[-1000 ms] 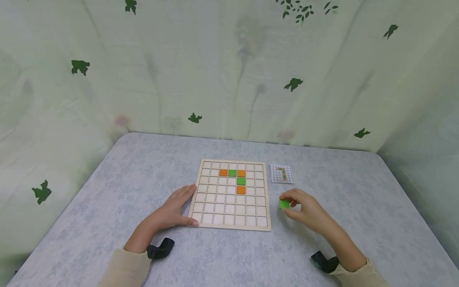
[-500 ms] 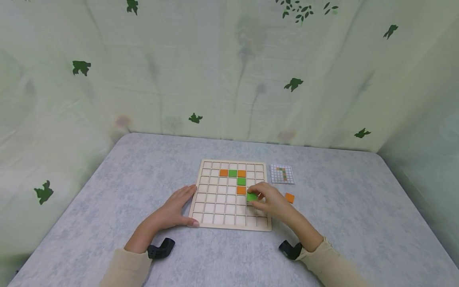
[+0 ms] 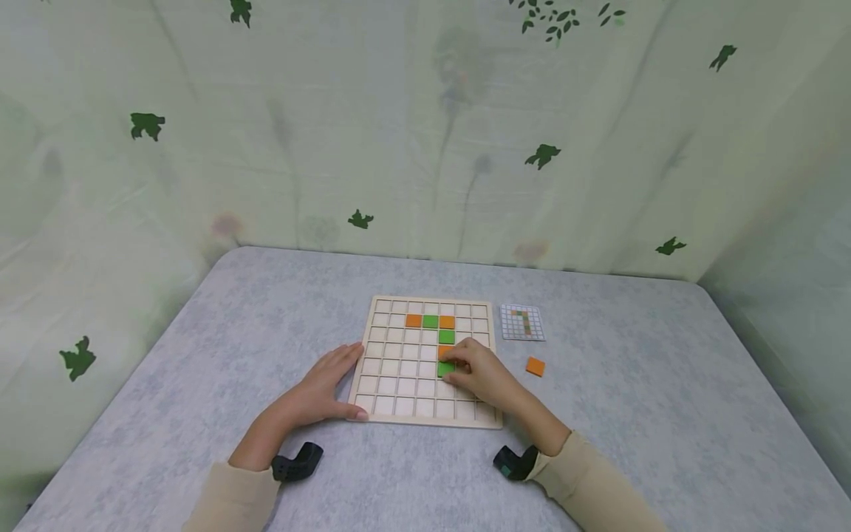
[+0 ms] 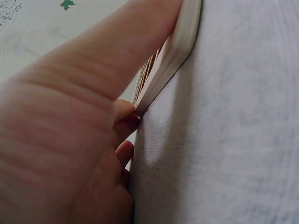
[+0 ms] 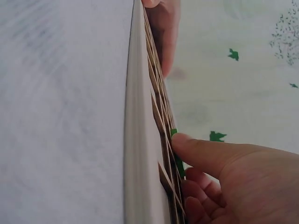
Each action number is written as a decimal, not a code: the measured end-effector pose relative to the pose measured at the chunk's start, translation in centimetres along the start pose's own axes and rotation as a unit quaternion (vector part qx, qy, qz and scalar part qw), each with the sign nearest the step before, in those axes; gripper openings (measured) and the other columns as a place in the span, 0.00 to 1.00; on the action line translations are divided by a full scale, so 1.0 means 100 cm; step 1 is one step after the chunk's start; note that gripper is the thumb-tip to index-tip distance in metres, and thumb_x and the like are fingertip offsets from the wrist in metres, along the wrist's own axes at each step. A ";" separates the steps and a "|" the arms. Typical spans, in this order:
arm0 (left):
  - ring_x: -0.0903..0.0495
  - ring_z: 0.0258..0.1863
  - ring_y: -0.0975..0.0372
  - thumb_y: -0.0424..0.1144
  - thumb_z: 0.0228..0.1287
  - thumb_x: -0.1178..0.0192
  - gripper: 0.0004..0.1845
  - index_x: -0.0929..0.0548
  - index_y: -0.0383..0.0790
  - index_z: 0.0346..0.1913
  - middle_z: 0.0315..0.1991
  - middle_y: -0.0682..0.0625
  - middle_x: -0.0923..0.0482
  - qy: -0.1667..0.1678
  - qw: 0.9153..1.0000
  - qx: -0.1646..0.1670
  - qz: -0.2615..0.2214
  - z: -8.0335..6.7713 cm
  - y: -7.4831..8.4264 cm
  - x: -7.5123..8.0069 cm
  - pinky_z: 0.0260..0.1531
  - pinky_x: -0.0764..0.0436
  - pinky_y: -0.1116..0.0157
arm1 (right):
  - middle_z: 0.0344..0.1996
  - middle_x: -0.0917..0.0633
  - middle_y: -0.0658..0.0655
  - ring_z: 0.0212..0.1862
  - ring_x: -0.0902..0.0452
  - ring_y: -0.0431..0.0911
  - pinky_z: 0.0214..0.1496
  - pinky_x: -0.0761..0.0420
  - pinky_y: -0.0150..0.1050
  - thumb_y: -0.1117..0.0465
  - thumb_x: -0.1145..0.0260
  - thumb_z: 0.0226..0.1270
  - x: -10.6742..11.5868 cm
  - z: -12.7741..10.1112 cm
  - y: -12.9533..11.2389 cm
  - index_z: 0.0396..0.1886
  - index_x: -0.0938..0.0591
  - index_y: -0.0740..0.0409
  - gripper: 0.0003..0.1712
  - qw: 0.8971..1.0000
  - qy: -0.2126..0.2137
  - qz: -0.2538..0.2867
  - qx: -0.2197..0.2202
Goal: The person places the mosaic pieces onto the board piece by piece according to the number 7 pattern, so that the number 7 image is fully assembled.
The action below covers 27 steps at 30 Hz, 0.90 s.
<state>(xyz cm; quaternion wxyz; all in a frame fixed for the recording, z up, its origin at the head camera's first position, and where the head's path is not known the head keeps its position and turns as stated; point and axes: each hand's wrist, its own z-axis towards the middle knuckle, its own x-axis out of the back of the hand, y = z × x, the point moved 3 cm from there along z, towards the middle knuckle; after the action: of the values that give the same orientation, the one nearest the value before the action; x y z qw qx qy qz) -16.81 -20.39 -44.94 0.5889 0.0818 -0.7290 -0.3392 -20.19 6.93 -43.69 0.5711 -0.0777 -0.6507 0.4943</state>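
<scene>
A wooden grid board (image 3: 392, 367) lies flat on the table, with several orange and green square tiles set in its cells. My left hand (image 3: 323, 384) rests along its left side, thumb on the near left corner and fingers fairly straight at the edge; the left wrist view shows the thumb over the board's rim. Over the middle of the grid, my right hand (image 3: 483, 375) pinches a green tile (image 3: 445, 369) between thumb and fingers, just below an orange tile (image 3: 445, 351). In the right wrist view that green tile (image 5: 179, 163) stands tilted at the board's surface.
A small pattern card (image 3: 522, 323) with a coloured grid lies right of the board. Near it, one loose orange tile (image 3: 535, 366) sits on the grey table (image 3: 399, 480). Behind hangs a pale curtain (image 3: 399, 133) with leaf prints.
My right hand has carried the green tile leftward from beside the board to a cell below the orange tile. The loose orange tile has come into sight. The left hand has stayed put.
</scene>
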 end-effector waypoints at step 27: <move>0.59 0.67 0.46 0.64 0.34 0.33 0.63 0.51 0.36 0.69 0.68 0.40 0.53 -0.002 1.000 -0.008 -0.004 -0.001 0.001 0.002 0.60 0.54 0.45 | 0.50 0.25 0.56 0.49 0.30 0.51 0.50 0.28 0.49 0.61 0.29 0.50 0.078 -0.061 0.026 0.54 0.26 0.61 0.30 0.993 0.092 -0.052 -0.053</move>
<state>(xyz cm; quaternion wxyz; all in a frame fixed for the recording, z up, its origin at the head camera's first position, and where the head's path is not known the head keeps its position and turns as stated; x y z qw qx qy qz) -16.74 -20.51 -44.71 0.5868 0.0798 -0.7269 -0.3477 -18.99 16.80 -41.31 0.6485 -0.1189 -0.6237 0.4198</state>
